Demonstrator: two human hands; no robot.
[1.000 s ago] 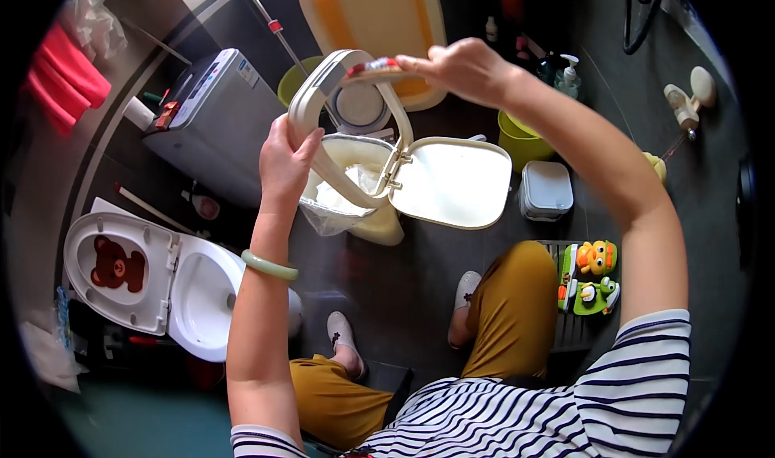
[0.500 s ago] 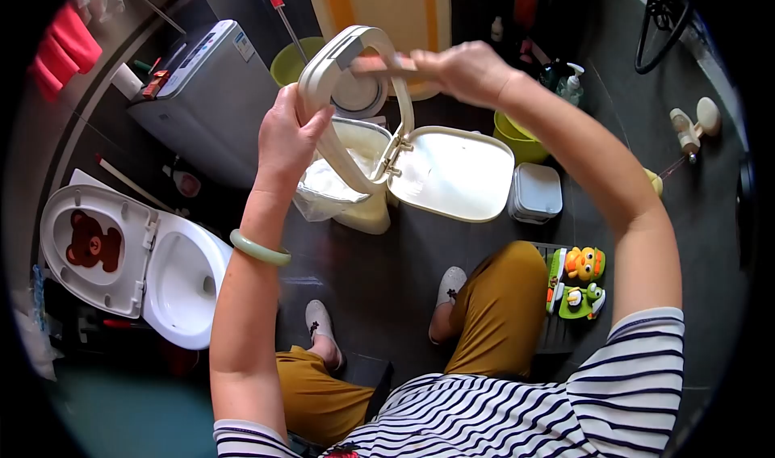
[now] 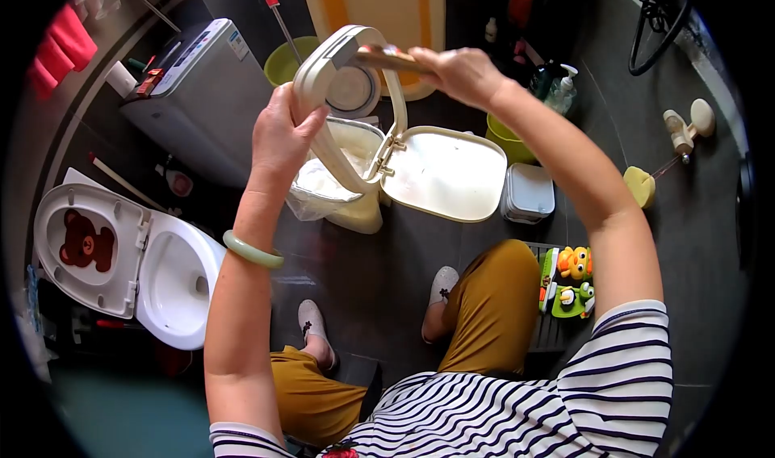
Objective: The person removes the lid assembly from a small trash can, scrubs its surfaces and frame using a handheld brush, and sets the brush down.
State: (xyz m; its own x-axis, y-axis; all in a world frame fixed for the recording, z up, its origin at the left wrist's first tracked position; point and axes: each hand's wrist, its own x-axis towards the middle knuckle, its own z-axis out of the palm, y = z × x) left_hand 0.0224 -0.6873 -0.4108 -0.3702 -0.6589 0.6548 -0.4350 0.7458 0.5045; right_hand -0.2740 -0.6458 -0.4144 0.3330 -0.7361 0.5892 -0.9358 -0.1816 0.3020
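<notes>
My left hand point(image 3: 282, 131) grips the left side of a cream trash can lid frame point(image 3: 343, 163), holding it up and tilted. The hinged flap point(image 3: 452, 171) of this lid hangs open to the right. In my right hand point(image 3: 468, 75) is a narrow brown tool that looks like a wooden-handled brush point(image 3: 395, 59). Its far end meets the upper part of the frame, and whether it has bristles cannot be made out. Below the frame stands the cream trash can point(image 3: 359, 216), with a clear plastic bag point(image 3: 311, 204) hanging over its edge and whitish contents inside.
A toilet point(image 3: 182, 288) with raised lid stands left, below a grey washing machine point(image 3: 202, 95). Green basins point(image 3: 282, 64), a white lidded box point(image 3: 529, 192), and a pump bottle point(image 3: 563, 91) surround the bin. Bath toys point(image 3: 573, 280) lie right of my knee.
My right hand has shifted slightly with the brush, which looks sharper now and sits a little higher on the frame. My left hand keeps its hold; the whole view has shifted slightly.
</notes>
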